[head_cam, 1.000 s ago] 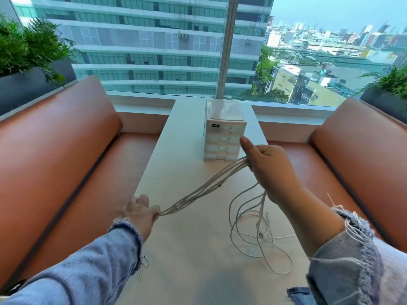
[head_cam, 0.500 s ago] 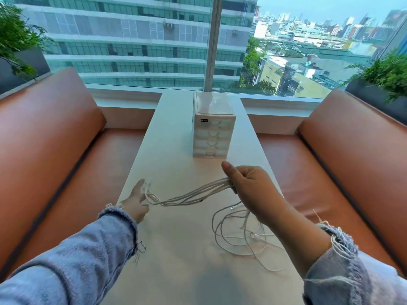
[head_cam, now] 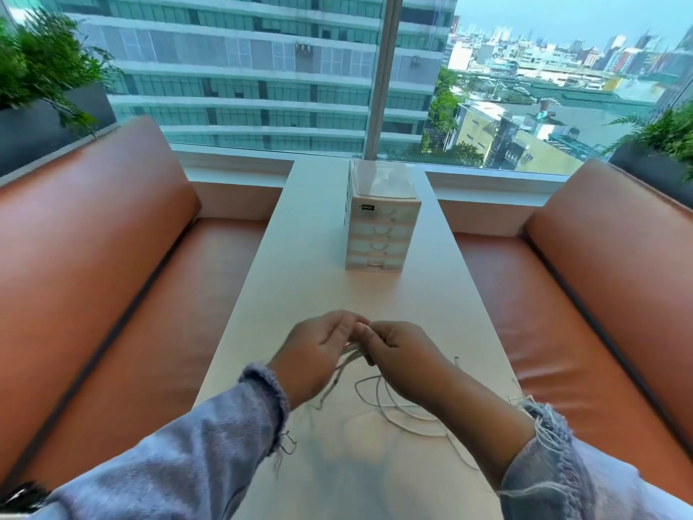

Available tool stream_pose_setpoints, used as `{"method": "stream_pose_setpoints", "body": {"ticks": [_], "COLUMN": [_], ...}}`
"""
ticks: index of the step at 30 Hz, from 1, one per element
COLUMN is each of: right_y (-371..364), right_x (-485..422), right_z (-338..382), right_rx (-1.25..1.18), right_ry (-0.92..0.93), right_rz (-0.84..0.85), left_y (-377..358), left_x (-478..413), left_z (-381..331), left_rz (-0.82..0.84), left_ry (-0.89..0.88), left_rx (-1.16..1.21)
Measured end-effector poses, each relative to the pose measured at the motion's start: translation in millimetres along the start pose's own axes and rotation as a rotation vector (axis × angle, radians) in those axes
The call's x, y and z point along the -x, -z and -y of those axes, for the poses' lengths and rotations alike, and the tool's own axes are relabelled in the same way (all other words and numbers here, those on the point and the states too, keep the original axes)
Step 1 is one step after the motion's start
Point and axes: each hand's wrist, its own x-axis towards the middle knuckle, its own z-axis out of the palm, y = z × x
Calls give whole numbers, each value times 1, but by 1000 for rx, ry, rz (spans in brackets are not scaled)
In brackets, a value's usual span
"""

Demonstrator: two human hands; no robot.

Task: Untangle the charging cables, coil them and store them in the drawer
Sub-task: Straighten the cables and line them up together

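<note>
Under both hands we saw the pale worktop (head_cam: 300,287), and well beyond them, toward the window, stood the small drawer unit (head_cam: 378,234), its drawers closed. The left hand (head_cam: 315,354) and right hand (head_cam: 401,354) met fingertip to fingertip, each pinching the white charging cables (head_cam: 397,410), whose loose loops lay on the worktop just beneath the right wrist.

Orange benches (head_cam: 112,257), planters (head_cam: 41,133), window (head_cam: 243,88)
</note>
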Motion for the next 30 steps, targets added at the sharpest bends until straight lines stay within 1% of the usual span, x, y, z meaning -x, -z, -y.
{"method": "stream_pose_setpoints", "body": {"ticks": [2, 3, 4, 7, 8, 9, 11, 13, 15, 17, 20, 22, 25, 26, 28, 30], "right_y": [0, 1, 2, 8, 9, 10, 8, 6, 9, 14, 16, 16, 25, 28, 30, 30], "right_x": [2, 3, 5, 11, 13, 15, 17, 16, 12, 13, 16, 14, 14, 15, 18, 15], "right_z": [2, 0, -3, -13, -15, -17, -15, -9, -15, -22, -29, -30, -40, -43, -46, -49], "right_rx": [-17, -36, -46, -42, 13, 135, 428, 598, 532, 442, 492, 489, 281, 285, 376, 392], "right_ry": [2, -14, -31, -99, -101, -83, -20, 57, 17, -35, -13, -34, -148, -149, -136, -127], "right_rz": [-2, -2, 3, 19, 23, 19, -41, -90, -46, -10, -68, -74, -15, -11, -33, -65], "left_y": [-5, -5, -3, 0, 0, -1, -7, -9, -3, 3, 0, -2, 9, 11, 10, 8], "left_x": [5, 7, 8, 14, 16, 18, 24, 27, 26, 26, 31, 32, 27, 27, 29, 31], "left_z": [1, 4, 7, 9, 7, 4, 4, 6, 8, 7, 5, 5, 8, 8, 10, 11], "left_rz": [66, 85, 97, 87, 81, 85, 106, 96, 78, 65, 89, 65, -3, 1, 32, 27], "left_ry": [73, 103, 103, 21, -1, -36, -97, -84, -45, -52, -94, -60, -7, -20, -59, -51], "left_rx": [29, -4, -80, -294, -338, -388, -482, -454, -381, -368, -441, -411, -294, -311, -370, -371]}}
